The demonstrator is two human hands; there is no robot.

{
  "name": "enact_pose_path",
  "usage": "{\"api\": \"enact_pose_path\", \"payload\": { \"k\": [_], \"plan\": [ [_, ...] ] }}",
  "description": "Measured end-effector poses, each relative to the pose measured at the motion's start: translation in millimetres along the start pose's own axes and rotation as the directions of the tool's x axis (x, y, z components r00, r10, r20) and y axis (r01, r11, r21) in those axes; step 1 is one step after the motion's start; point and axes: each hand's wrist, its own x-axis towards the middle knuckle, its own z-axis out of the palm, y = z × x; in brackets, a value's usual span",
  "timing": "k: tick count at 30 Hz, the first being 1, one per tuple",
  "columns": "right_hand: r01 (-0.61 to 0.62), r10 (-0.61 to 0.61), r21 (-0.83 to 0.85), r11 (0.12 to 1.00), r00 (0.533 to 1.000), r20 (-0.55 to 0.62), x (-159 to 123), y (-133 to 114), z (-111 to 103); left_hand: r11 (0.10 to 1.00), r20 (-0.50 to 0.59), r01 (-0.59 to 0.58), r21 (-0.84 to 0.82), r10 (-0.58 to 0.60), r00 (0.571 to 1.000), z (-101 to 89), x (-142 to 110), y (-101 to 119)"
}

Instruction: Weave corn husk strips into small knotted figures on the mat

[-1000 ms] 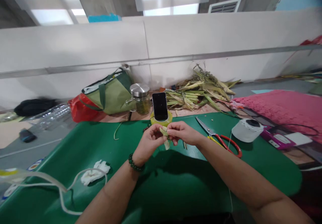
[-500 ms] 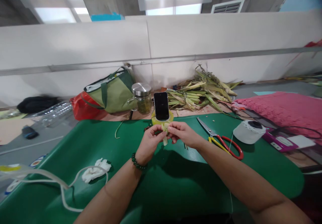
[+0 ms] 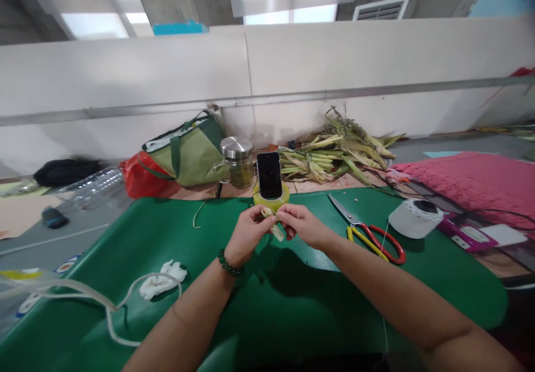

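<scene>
Between my two hands is a small pale strip of corn husk (image 3: pixel 277 232), its lower end slanting down to the right. My left hand (image 3: pixel 249 228), with a dark green bead bracelet (image 3: pixel 229 264) at the wrist, pinches the strip between thumb and fingers. From the other side my right hand (image 3: pixel 304 225) is closed with its fingertips at the strip's right edge. Just behind the hands a phone (image 3: pixel 270 176) leans upright on a yellow round holder (image 3: pixel 286 194). To the right lie scissors (image 3: pixel 368 237) with red and yellow handles, blades slightly apart.
A green mat (image 3: pixel 334 316) covers the table. White thread spool (image 3: pixel 414 219) stands at right, crumpled tissue (image 3: pixel 162 283) at left with a pale tube (image 3: pixel 109 322). Behind are a glass jar (image 3: pixel 237 166), a green bag (image 3: pixel 196 160), piled corn husks (image 3: pixel 334 155) and pink cloth (image 3: pixel 463 188).
The husk strip has turned from nearly upright to slanted, its lower end swinging right. My left fingers have shifted slightly left; the right hand stays close by.
</scene>
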Motion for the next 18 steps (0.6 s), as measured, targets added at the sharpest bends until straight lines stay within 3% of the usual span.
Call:
{"api": "enact_pose_path", "payload": {
  "k": [6, 10, 13, 18],
  "plan": [
    [0.003, -0.003, 0.001, 1.000, 1.000, 0.008, -1.6, -5.1, -3.2, 0.999, 0.010, 0.050, 0.006, -0.050, 0.999, -4.4, -0.2, 2.8],
    [0.015, -0.013, -0.098, 0.995, 1.000, 0.018, 0.7, -6.6, -9.1, 0.998, 0.006, 0.068, -0.019, -0.068, 0.998, -3.8, -0.3, 2.0],
    [0.037, -0.021, -0.188, 0.982, 0.996, 0.087, 2.0, -6.4, -11.2, 0.996, 0.052, 0.088, -0.015, -0.087, 0.995, -2.4, -0.5, 1.3],
    [0.083, -0.068, -0.231, 0.969, 0.995, 0.070, 1.1, -4.9, -8.1, 0.971, 0.055, 0.128, -0.204, -0.120, 0.991, 2.4, -0.9, -3.2]
  ]
}}
